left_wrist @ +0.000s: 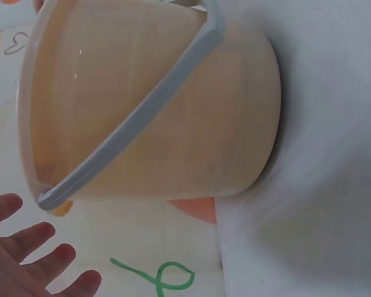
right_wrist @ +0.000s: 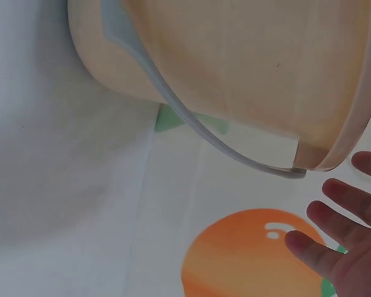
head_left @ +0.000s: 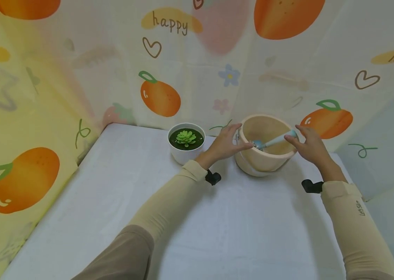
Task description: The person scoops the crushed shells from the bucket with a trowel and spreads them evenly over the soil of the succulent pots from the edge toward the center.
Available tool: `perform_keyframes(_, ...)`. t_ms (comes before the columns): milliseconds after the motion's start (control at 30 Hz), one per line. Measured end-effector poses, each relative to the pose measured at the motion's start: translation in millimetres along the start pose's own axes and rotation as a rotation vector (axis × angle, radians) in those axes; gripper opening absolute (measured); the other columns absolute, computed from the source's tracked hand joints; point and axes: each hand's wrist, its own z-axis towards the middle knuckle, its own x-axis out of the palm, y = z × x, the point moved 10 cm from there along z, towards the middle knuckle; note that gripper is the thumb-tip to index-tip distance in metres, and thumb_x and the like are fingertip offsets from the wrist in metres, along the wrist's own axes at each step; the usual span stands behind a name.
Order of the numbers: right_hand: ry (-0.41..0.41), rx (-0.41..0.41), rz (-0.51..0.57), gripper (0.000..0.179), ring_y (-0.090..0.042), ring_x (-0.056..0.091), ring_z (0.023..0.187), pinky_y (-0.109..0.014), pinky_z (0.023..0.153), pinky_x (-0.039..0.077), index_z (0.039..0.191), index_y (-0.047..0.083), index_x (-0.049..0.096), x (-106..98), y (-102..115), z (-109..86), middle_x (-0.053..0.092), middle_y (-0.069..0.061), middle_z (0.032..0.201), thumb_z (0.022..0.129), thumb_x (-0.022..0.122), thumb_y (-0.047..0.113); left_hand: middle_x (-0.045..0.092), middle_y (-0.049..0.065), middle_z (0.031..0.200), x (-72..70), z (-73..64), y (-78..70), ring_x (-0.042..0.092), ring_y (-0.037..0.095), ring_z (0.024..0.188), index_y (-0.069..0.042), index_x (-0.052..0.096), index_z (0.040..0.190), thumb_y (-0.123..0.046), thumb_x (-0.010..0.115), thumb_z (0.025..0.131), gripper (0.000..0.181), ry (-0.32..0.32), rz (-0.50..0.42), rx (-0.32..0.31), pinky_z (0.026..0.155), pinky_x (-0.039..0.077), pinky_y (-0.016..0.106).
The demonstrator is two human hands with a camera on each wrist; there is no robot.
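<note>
A beige bucket (head_left: 263, 161) with a grey carrying handle (left_wrist: 142, 111) stands on the white table, its handle hanging down the front side. A tool with a light blue grip (head_left: 279, 139) leans in its mouth, its head toward the left rim and the end of its grip toward the right rim. My left hand (head_left: 225, 142) is at the bucket's left rim, fingers spread and thumb reaching over the near edge. On the opposite side, my right hand (head_left: 310, 146) has its fingers spread beside the right rim, with the thumb overlapping the blue grip in the head view.
A white pot (head_left: 184, 156) holding a green succulent (head_left: 185, 138) stands left of the bucket, close to my left forearm. Behind the white tabletop (head_left: 239, 229) hangs a printed cloth (head_left: 197, 85) with orange fruit; it also runs along both sides.
</note>
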Motion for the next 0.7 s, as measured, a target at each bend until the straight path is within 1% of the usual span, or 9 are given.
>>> perform_keyframes(167, -0.009, 0.012, -0.005, 0.080, -0.055, 0.021, 0.139, -0.070, 0.110, 0.020, 0.150, -0.006, 0.026, 0, -3, 0.6, 0.024, -0.036, 0.152, 0.099, 0.045, 0.053, 0.034, 0.010, 0.156, 5.3, 1.1, -1.4, 0.033, 0.027, 0.145, -0.015, 0.033, 0.152, -0.055, 0.069, 0.083, 0.088, -0.042, -0.021, 0.004, 0.115, 0.034, 0.045)
perform_keyframes(267, -0.011, 0.021, -0.003, 0.079, -0.055, 0.023, 0.138, -0.070, 0.110, 0.021, 0.149, -0.007, 0.028, 2, -6, 1.8, 0.026, -0.037, 0.151, 0.099, 0.045, 0.053, 0.034, 0.011, 0.156, 8.5, 2.1, -0.5, 0.034, 0.027, 0.144, -0.013, 0.032, 0.152, -0.054, 0.071, 0.082, 0.090, -0.054, -0.029, 0.008, 0.115, 0.035, 0.043)
perform_keyframes(367, -0.019, 0.032, -0.002, 0.079, -0.055, 0.025, 0.137, -0.070, 0.109, 0.023, 0.148, -0.007, 0.029, 4, -8, 2.8, 0.027, -0.037, 0.150, 0.099, 0.044, 0.053, 0.034, 0.013, 0.156, 9.9, 3.1, 1.2, 0.034, 0.028, 0.144, -0.013, 0.032, 0.153, -0.053, 0.072, 0.081, 0.091, -0.062, -0.036, 0.007, 0.115, 0.036, 0.044)
perform_keyframes(433, -0.051, 0.028, 0.011, 0.076, -0.054, 0.029, 0.135, -0.069, 0.109, 0.025, 0.146, -0.007, 0.035, 4, -8, 2.7, 0.032, -0.036, 0.147, 0.099, 0.045, 0.052, 0.034, 0.014, 0.156, 9.9, 3.6, 1.9, 0.034, 0.029, 0.144, -0.012, 0.031, 0.153, -0.053, 0.073, 0.081, 0.093, -0.066, -0.036, 0.004, 0.115, 0.035, 0.045)
perform_keyframes(567, -0.150, 0.004, 0.041, 0.065, -0.052, 0.040, 0.127, -0.065, 0.106, 0.032, 0.137, -0.010, 0.047, -2, -5, 0.5, 0.044, -0.036, 0.137, 0.100, 0.050, 0.044, 0.032, 0.013, 0.157, 10.8, 4.8, 3.3, 0.033, 0.030, 0.145, -0.012, 0.029, 0.154, -0.053, 0.074, 0.079, 0.096, -0.058, -0.014, -0.007, 0.115, 0.035, 0.046)
perform_keyframes(633, -0.187, -0.006, 0.051, 0.060, -0.051, 0.044, 0.123, -0.064, 0.104, 0.035, 0.133, -0.011, 0.051, -5, -5, -0.5, 0.047, -0.036, 0.133, 0.100, 0.051, 0.040, 0.030, 0.013, 0.158, 11.9, 5.3, 3.8, 0.031, 0.030, 0.146, -0.013, 0.027, 0.155, -0.054, 0.074, 0.079, 0.099, -0.048, -0.007, -0.013, 0.115, 0.035, 0.046)
perform_keyframes(700, -0.207, -0.009, 0.058, 0.058, -0.051, 0.045, 0.121, -0.064, 0.102, 0.037, 0.131, -0.012, 0.052, -6, -5, -0.7, 0.048, -0.037, 0.131, 0.100, 0.053, 0.037, 0.028, 0.013, 0.159, 12.3, 5.8, 3.8, 0.030, 0.030, 0.146, -0.012, 0.024, 0.156, -0.054, 0.074, 0.079, 0.101, -0.043, -0.001, -0.017, 0.115, 0.034, 0.046)
